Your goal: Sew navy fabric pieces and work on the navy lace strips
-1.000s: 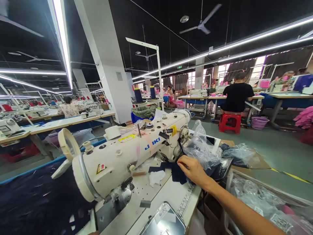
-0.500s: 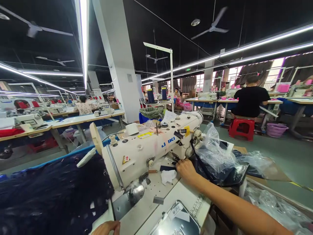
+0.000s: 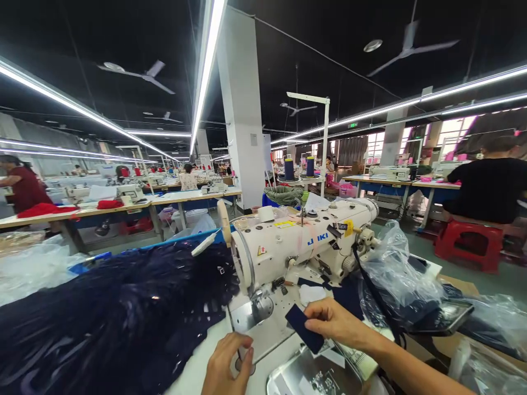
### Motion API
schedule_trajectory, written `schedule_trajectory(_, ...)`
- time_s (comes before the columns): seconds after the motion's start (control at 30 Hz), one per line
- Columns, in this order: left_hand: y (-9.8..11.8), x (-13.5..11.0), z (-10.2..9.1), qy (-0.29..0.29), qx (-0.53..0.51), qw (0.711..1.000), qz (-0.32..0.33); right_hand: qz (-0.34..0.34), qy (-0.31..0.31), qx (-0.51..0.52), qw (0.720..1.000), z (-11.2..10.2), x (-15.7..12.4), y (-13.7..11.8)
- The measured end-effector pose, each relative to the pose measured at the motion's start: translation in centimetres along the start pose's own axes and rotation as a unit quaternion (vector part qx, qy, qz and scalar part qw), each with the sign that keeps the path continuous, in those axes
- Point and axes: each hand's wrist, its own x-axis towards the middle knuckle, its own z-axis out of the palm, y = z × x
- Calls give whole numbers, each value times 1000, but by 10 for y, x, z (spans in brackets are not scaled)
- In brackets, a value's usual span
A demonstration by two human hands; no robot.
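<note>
My right hand (image 3: 333, 322) pinches a small rectangular piece of navy fabric (image 3: 303, 329) between thumb and fingers. It holds the piece above the machine bed, over the edge of a metal tray (image 3: 275, 381). My left hand (image 3: 228, 362) is at the bed's near left, thumb and forefinger apart, with nothing visible between them. Beyond both hands stands a white sewing machine (image 3: 284, 249). By its needle end lie a crumpled white cloth (image 3: 310, 294) and more navy fabric (image 3: 349, 293). Small metal parts are in the tray.
A large heap of navy fabric (image 3: 123, 318) fills the left side. On the right are clear plastic bags (image 3: 395, 269) and a dark tray (image 3: 448, 318). Thread cones (image 3: 289, 170) stand behind the machine. A person in black (image 3: 486, 181) sits at another table.
My right hand has come back from the needle area towards me with the navy piece in it. My left hand has risen further into view. The view has turned left.
</note>
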Motion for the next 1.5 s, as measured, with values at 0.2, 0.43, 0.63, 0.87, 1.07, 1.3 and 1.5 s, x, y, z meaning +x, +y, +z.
schedule_trajectory(0.2, 25, 0, -6, -79, -141, 984, -82, 1, -57, 32, 998, 37, 7, -18)
schedule_trajectory(0.43, 24, -1, -12, -67, -314, 930, -179, -14, -85, 18, 996, 62, 17, -28)
schedule_trajectory(0.63, 21, 2, -13, -39, -302, 934, -184, -43, -64, -81, 994, 69, 21, -37)
schedule_trajectory(0.87, 24, 1, -11, -36, -234, 957, -168, -81, -24, -188, 979, 69, 20, -29)
schedule_trajectory(1.07, 8, 1, -13, -3, -78, 991, -108, -259, 15, -484, 836, 54, 24, -14)
schedule_trajectory(1.3, -13, 3, -17, 7, 77, 994, -81, -320, -62, -568, 756, 45, 51, 9)
schedule_trajectory(1.5, -19, 2, -11, -18, 123, 989, -77, -311, -75, -544, 776, 38, 52, 16)
